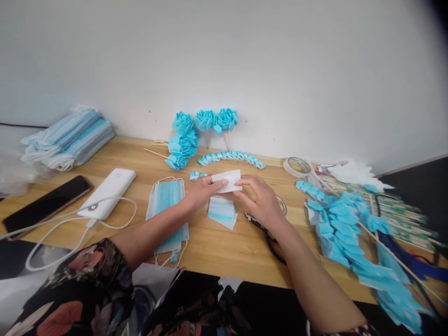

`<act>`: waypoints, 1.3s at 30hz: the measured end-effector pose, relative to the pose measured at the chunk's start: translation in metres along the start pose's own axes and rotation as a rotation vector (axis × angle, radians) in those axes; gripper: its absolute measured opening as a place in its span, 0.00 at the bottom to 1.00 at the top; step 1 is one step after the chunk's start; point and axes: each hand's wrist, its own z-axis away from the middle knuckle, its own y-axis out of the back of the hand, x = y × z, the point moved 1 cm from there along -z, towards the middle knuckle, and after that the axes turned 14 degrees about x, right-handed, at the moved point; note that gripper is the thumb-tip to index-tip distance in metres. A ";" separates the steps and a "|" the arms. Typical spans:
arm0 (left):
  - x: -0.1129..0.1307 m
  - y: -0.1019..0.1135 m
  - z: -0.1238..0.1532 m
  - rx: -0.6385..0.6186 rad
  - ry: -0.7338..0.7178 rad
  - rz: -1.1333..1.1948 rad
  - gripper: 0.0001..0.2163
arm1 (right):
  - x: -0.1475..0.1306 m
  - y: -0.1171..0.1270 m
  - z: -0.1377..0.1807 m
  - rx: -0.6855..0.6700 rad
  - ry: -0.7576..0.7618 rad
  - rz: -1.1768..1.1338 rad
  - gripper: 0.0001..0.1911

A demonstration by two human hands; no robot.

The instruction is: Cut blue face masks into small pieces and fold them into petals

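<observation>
Presumably for steadiness, the left hand pinches a white fabric rectangle; the right hand touches its edge, finger closure unclear.

The single head-worn camera is looking forward and down from close above the wooden table, centring on the left hand and right hand and facing the pale wall beyond.

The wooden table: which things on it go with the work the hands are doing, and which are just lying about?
Probably belong: held white piece, cut pieces, face masks, blue flowers, curved strip.

Probably just lying about: phone, power bank, white cable.
</observation>
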 end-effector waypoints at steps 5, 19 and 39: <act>-0.002 0.001 0.000 -0.007 -0.008 -0.025 0.18 | -0.001 0.000 -0.001 0.036 -0.023 -0.037 0.03; 0.003 -0.005 0.004 -0.082 0.001 -0.032 0.19 | -0.002 0.000 0.000 0.086 -0.110 0.006 0.03; 0.005 -0.004 0.004 -0.024 -0.029 -0.085 0.26 | 0.003 -0.002 0.003 0.105 -0.134 0.030 0.08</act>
